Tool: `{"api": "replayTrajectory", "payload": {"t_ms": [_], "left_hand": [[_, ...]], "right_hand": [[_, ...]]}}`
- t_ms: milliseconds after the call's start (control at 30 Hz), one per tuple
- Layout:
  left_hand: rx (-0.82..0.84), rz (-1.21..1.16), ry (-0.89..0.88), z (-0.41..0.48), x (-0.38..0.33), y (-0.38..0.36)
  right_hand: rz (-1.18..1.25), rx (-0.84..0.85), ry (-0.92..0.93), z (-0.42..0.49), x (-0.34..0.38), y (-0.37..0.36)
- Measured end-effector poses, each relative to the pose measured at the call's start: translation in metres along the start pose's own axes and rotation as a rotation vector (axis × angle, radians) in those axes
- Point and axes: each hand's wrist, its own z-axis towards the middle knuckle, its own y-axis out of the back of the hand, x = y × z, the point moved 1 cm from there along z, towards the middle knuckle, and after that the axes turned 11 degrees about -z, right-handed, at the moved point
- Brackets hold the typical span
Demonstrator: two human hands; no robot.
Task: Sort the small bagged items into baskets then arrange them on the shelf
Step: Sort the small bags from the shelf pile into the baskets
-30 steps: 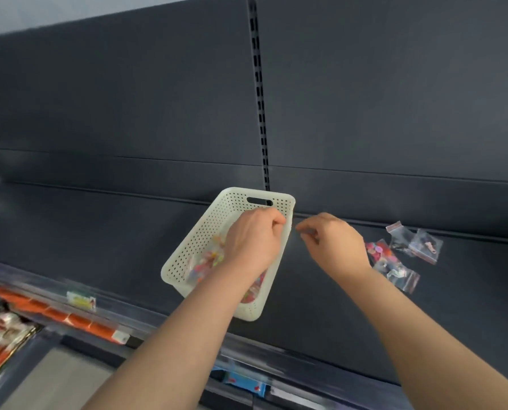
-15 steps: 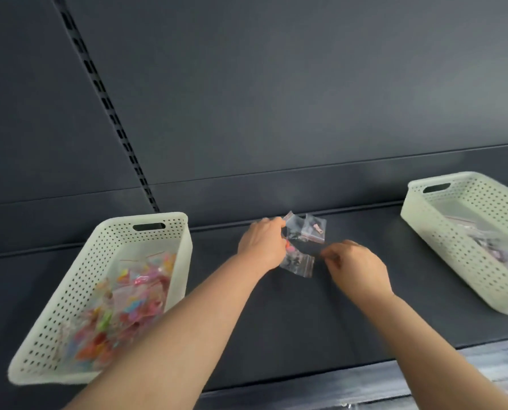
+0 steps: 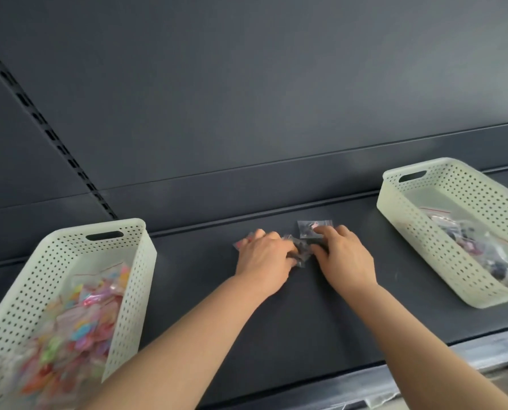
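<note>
Backdrop: dark grey metal back panel (image 3: pixel 276 99); black slotted upright (image 3: pixel 54 137) slanting across its left part
Surface: dark grey flat shelf (image 3: pixel 306 315) below the panel
Left basket: cream perforated plastic basket (image 3: pixel 134 291) at the shelf's left end; it holds a blurred heap of bright coloured bagged pieces (image 3: pixel 78 327)
Right basket: second cream perforated basket (image 3: pixel 424 247) at the right end, well apart from the first; darker bagged pieces (image 3: pixel 483 250) lie inside
Loose bags: on the shelf between the baskets, near the back; flat clear rectangular bag (image 3: pixel 306 227) farthest back; crumpled clear bag (image 3: pixel 301 251) between the hands; pinkish clear bag (image 3: pixel 241 243) peeking out at the left
Left hand (image 3: pixel 264 261): palm down; fingers bent over the pinkish clear bag; thumb touching the crumpled clear bag; whether it grips either cannot be told
Right hand (image 3: pixel 344 258): palm down; fingers stretched forward and close together, tips pressing the flat clear rectangular bag; thumb just beside the crumpled clear bag
</note>
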Motion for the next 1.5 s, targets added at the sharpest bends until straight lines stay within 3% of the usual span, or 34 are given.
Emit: {"api": "replayTrajectory", "payload": {"t_ms": [133,400,567,767,933,1067,1267,1500], "left_hand": [[-0.041,-0.034,0.138,-0.001,-0.004,0.007],[-0.073,0.015,0.207,0.006,-0.017,0.008],[-0.289,-0.085,0.223,0.003,-0.021,0.010],[-0.262,-0.196,0.138,0.010,-0.074,0.011],[-0.292,-0.295,-0.002,0.027,-0.135,0.003],[-0.392,-0.320,-0.123,0.048,-0.190,-0.004],[-0.319,-0.309,-0.177,0.056,-0.211,-0.023],[-0.347,-0.244,0.108,0.016,-0.123,-0.015]], "right_hand": [[0.001,0.017,-0.017,0.012,-0.001,0.000],[-0.038,0.055,-0.002,0.026,-0.006,-0.002],[0.044,-0.124,0.007,0.013,-0.021,0.030],[0.001,-0.371,-0.130,0.007,-0.092,0.087],[-0.041,-0.270,-0.313,-0.009,-0.168,0.096],[-0.009,-0.250,-0.347,-0.023,-0.195,0.088],[-0.045,-0.307,-0.237,-0.023,-0.191,0.092],[0.014,-0.314,0.090,-0.016,-0.124,0.082]]}}
